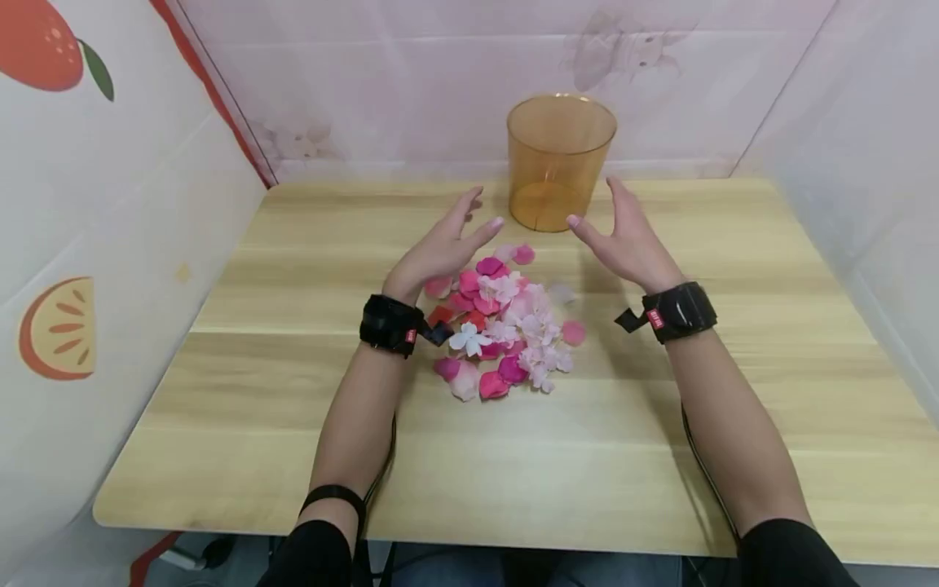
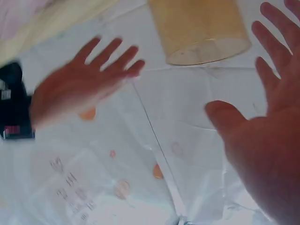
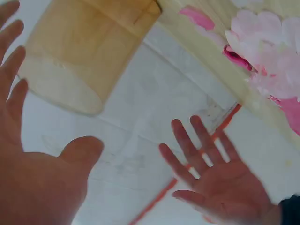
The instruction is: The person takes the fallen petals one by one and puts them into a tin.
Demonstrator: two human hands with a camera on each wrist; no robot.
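Observation:
A pile of pink, red and white fabric petals (image 1: 506, 322) lies in the middle of the wooden table (image 1: 257, 408). Behind it stands an empty translucent orange cup (image 1: 561, 159), upright. My left hand (image 1: 447, 240) and right hand (image 1: 627, 236) hover on either side of the pile's far end, palms facing each other, fingers straight and spread, holding nothing. The left wrist view shows the left hand (image 2: 267, 140), the blurred right hand (image 2: 84, 89) and the cup (image 2: 201, 28). In the right wrist view are the right hand (image 3: 37, 178), the left hand (image 3: 220, 173), the cup (image 3: 84, 51) and some petals (image 3: 267, 51).
Printed screens wall the table in on the left (image 1: 88, 204), back (image 1: 440, 81) and right (image 1: 873, 163). Black bands with cameras sit on both wrists. The table's front edge (image 1: 469, 546) is nearest to me.

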